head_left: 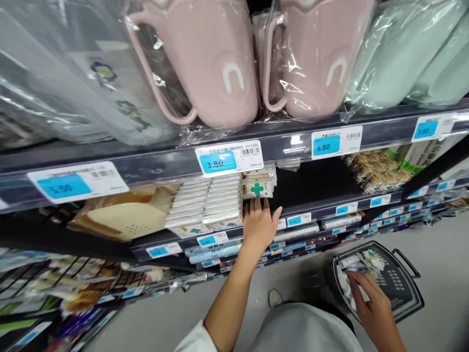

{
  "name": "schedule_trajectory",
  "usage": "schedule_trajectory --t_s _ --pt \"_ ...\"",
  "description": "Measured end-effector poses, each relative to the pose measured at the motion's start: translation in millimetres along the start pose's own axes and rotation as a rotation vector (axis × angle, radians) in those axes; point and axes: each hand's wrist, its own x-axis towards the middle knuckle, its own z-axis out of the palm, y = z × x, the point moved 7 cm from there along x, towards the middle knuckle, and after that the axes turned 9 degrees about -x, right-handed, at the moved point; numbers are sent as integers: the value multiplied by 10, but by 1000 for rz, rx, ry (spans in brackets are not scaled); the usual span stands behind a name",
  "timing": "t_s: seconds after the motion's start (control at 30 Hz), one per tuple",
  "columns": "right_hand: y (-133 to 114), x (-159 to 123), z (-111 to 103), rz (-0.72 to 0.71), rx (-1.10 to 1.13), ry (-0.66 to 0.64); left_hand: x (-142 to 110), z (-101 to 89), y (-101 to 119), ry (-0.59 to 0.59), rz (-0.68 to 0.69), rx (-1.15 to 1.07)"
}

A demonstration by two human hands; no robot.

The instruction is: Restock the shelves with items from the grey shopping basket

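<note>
Clothing: a grey garment (304,330) is seen at the bottom edge; a white sleeve (194,340) is worn on the reaching arm; a shoe (274,297) is seen on the floor (432,244) beyond them

Right hand: the right hand (373,303) is held low over a dark shopping basket (399,259); white packets (361,261) in the basket are touched by its fingers; whether they are clamped cannot be told

Left hand: the left hand (259,227) is stretched to the shelf, thumb and fingers apart; the lower edge of a cream packet with a green cross (258,189) is touched by the fingertips

Shelf: the packet is stood beside stacked white packets (205,205); a price label reading 3.80 (229,157) is fixed above them

Top shelf: pink mugs (205,58) wrapped in clear plastic are ranged above, with a 6.80 label (337,142) below
</note>
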Motion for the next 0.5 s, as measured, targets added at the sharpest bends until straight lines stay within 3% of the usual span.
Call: schedule_trajectory --t_s 0.27,0.5 --pt "518 157 -37 -2 103 -50 130 53 -1 128 -111 50" --pt "1058 61 93 118 209 -155 88 -8 39 228 -108 64"
